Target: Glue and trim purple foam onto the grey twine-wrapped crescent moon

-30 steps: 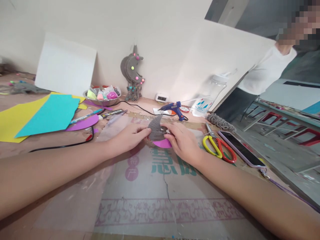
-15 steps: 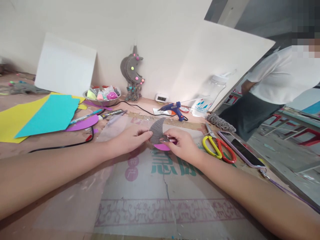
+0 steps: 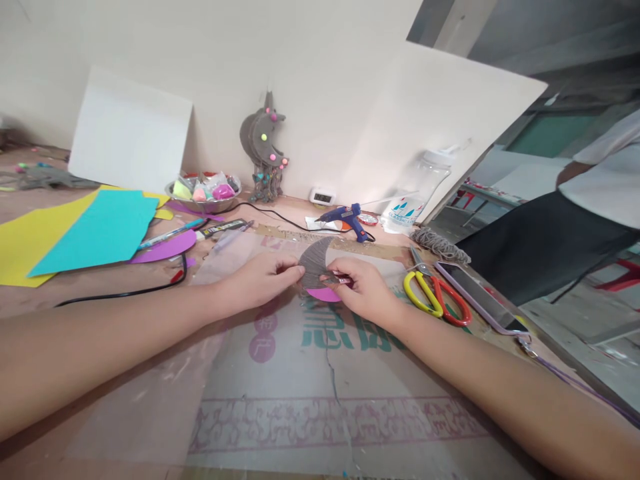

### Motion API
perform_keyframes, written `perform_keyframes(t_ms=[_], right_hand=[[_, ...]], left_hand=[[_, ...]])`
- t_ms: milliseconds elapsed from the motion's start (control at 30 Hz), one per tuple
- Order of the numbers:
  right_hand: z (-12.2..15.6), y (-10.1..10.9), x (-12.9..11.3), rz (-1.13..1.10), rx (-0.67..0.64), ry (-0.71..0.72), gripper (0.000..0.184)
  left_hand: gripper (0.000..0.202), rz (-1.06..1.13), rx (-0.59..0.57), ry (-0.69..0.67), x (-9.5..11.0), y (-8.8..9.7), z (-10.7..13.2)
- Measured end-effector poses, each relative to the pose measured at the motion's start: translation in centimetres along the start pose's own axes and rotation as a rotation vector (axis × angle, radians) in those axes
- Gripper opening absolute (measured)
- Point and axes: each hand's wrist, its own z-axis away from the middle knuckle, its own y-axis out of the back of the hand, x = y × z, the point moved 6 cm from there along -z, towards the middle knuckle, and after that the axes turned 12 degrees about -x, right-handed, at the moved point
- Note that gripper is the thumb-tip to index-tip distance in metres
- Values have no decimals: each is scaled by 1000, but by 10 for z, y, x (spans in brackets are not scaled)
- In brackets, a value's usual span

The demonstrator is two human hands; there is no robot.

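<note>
A crescent piece [image 3: 315, 262] covered in rows of grey yarn stands over the middle of the work mat, its pointed tip upward. Its lower rim shows bare purple [image 3: 324, 294]. My left hand [image 3: 273, 277] pinches the crescent's left edge between thumb and fingers. On the other side, my right hand [image 3: 363, 285] is closed at the lower right edge of the piece. A small shiny, dark-ended object [image 3: 343, 280] shows between its fingers; its kind cannot be made out. The fingertips behind the crescent are hidden.
Scissors [image 3: 424, 293], a phone [image 3: 480, 298] and a grey yarn bundle [image 3: 441, 245] lie at right. Behind are a blue glue gun [image 3: 351, 219], a bottle [image 3: 417, 190] and a bowl [image 3: 204, 203]. Coloured sheets [image 3: 100, 230] lie left. A person [image 3: 550, 233] stands beyond the table.
The person in the background has moved to the right. My hands and the grey crescent stay almost in the same place.
</note>
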Motion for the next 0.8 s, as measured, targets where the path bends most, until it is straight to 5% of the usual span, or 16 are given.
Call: perform_keyframes(t_ms=[800], right_hand=[[1, 4, -1, 60, 38, -29, 5]], left_hand=[[26, 55, -49, -10, -2, -4, 0]])
